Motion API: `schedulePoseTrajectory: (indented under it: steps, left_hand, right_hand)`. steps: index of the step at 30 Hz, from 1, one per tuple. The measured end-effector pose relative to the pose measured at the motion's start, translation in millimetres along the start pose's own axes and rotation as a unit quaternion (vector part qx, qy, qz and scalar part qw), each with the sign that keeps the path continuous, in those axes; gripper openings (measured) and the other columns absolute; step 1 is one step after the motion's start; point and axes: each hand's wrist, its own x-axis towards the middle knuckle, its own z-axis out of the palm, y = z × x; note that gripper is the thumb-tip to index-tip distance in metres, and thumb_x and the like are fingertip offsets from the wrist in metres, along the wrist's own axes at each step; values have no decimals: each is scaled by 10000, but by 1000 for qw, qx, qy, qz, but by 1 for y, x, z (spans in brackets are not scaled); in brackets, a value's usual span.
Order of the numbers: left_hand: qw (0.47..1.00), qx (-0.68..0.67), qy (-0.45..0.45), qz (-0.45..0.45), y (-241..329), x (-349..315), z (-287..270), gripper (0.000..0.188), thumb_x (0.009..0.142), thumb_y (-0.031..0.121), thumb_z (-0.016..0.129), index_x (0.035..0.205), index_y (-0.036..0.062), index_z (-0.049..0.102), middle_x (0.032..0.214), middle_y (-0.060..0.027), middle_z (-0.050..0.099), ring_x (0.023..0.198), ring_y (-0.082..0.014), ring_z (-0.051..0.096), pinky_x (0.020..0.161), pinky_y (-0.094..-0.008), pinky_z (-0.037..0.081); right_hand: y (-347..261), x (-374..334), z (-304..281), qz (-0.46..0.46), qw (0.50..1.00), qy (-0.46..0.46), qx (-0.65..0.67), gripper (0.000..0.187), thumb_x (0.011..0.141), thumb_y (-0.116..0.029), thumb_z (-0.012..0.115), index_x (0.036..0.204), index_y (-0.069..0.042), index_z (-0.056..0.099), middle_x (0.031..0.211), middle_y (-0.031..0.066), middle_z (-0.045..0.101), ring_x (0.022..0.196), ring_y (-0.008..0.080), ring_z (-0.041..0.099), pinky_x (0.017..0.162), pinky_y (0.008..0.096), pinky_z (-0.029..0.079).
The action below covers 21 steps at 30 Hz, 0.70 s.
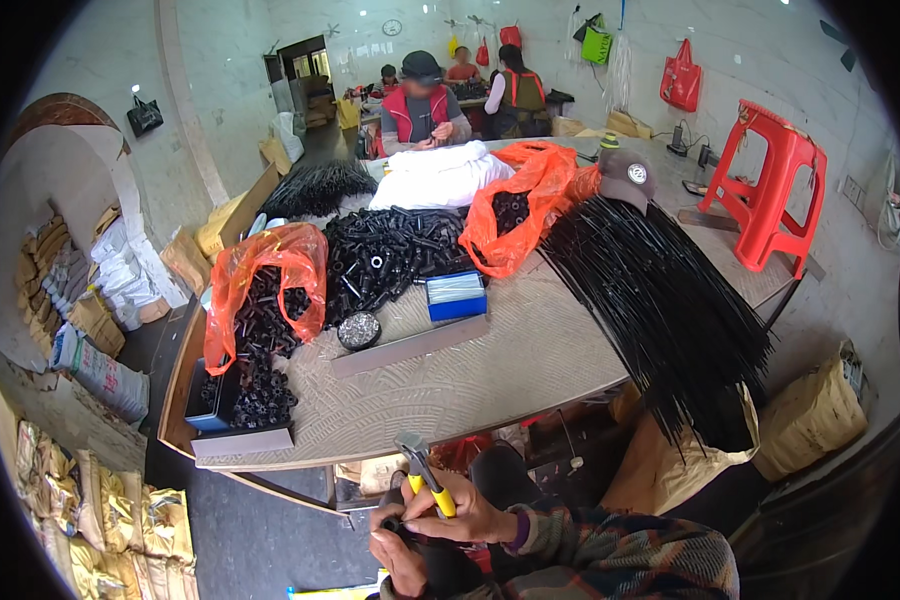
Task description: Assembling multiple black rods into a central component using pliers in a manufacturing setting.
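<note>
My right hand [460, 520] is closed round a pair of pliers [415, 450] with a silver head and yellow-and-black handles, the head pointing up and away from me. Just below and to its left, my left hand [398, 560] is closed on a small black ring-like part [393, 523]. The two hands are close together over my lap, in front of the table's near edge. On the table [450, 375] lie a heap of black tubular fittings [380, 255], a round dish of small shiny metal pieces [358, 330] and a blue box of thin pale sticks [456, 296].
Orange plastic bags [315, 250] of black parts stand on the table, beside a long flat metal bar [410, 347]. A bundle of long black rods [660, 300] hangs over the right edge. A red stool [770, 190] stands on the tabletop. A person [420, 110] sits opposite.
</note>
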Motion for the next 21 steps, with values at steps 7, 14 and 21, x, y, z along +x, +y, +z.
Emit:
schedulePoseTrajectory:
  steps: [7,14,21]
  left_hand:
    - [997,57,9,50,-1,-5,-6,469,941,387,252,913,-9,502,742,-66,485,676,-149,449,632,-290,383]
    - [999,22,-23,-34,-16,6,-24,535,932,457,211,964,11,506,698,-25,482,568,-87,405,521,-231,328]
    - [994,-93,-40,-45,-20,7,-45,584,914,532,242,956,10,500,654,-19,459,572,-84,408,535,-220,321]
  right_hand:
    - [9,-1,1,111,990,-33,84,86,704,-47,694,702,-34,609,885,69,502,791,156,502,718,287,390]
    - [11,16,9,30,992,-15,-120,135,663,-17,718,775,-14,642,870,95,560,756,172,538,670,276,429]
    - [-15,8,-43,-81,768,-270,-575,184,658,-5,611,839,-37,605,952,99,536,796,254,569,639,333,480]
